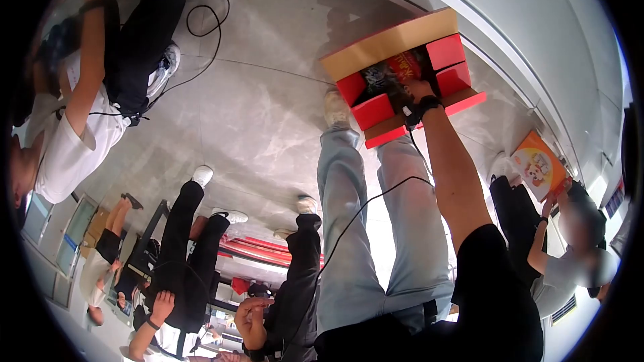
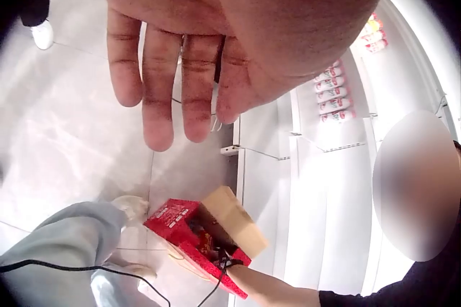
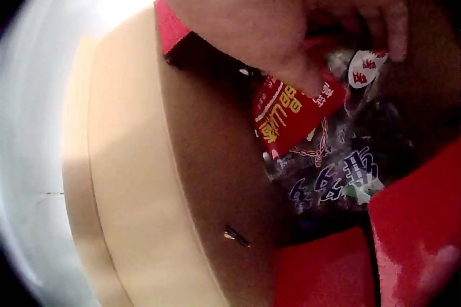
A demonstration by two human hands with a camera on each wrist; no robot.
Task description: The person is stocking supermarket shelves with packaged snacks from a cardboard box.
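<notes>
A red cardboard box (image 1: 446,52) stands on the floor with its flaps spread. Inside it my right hand (image 1: 419,90) reaches down among packages. In the right wrist view, the right hand (image 3: 252,15) curls its thumb and fingers round the top of a red packet (image 3: 299,116) with yellow lettering; the fingertips are partly hidden. Beside that packet lies a clear bag (image 3: 335,181) with blue characters. My left hand (image 2: 194,41) hangs in the air with loosely extended fingers, holding nothing, well above the box (image 2: 173,220) in the left wrist view.
White shelving (image 2: 324,199) with red-and-white packages (image 2: 335,98) runs beside the box. A black cable (image 1: 365,204) crosses in front of my legs. Several people are around, one at the right with an orange box (image 1: 537,164). Another cable (image 1: 218,27) lies on the floor.
</notes>
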